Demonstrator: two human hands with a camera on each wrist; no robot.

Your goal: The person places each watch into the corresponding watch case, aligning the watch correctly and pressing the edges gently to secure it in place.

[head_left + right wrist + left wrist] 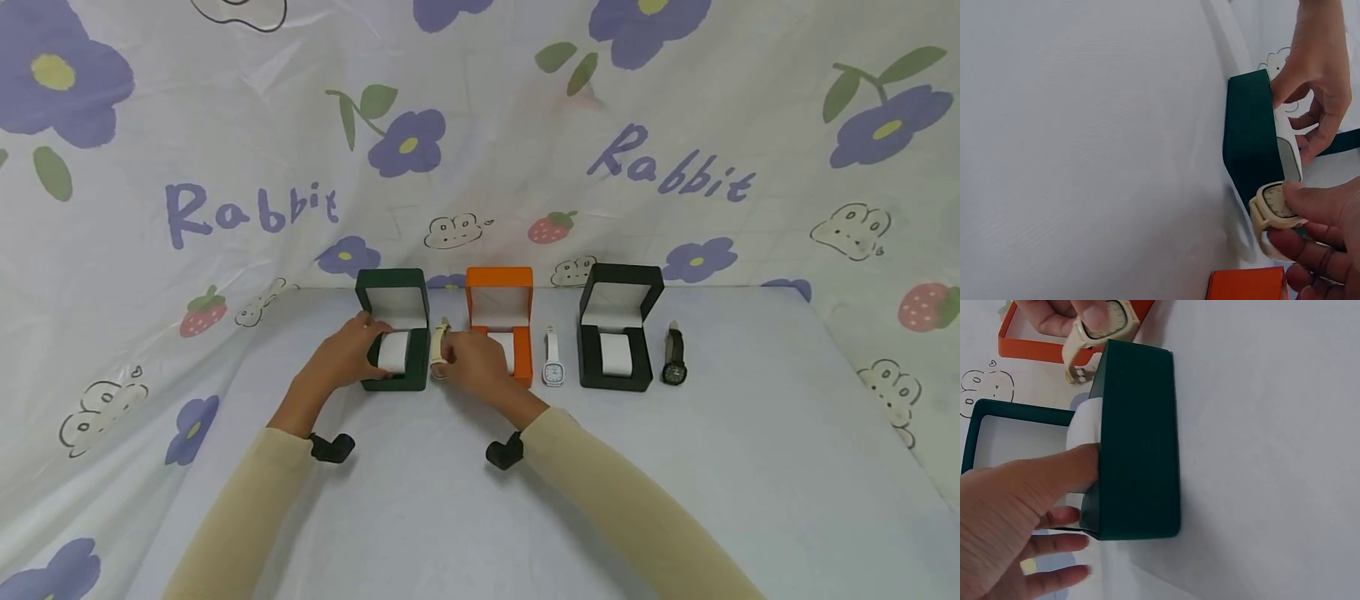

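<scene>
The head view looks forward and down from above the person's arms, taking in the whole pale lilac table [750, 467] and flowered backdrop from some way off. The left wrist view sits very close, with the dark green square watch box [1138, 444] filling mid-frame. The right wrist view, equally close, shows the same box at right, and both show the cream plastic wristwatch [1275, 206].

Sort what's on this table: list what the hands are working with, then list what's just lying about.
In hand:
- cream watch, pinched by the right hand
- green box, held by the left hand
- white cushion inside that box

Lying about:
- orange box
- white watch
- dark box
- black watch
</scene>
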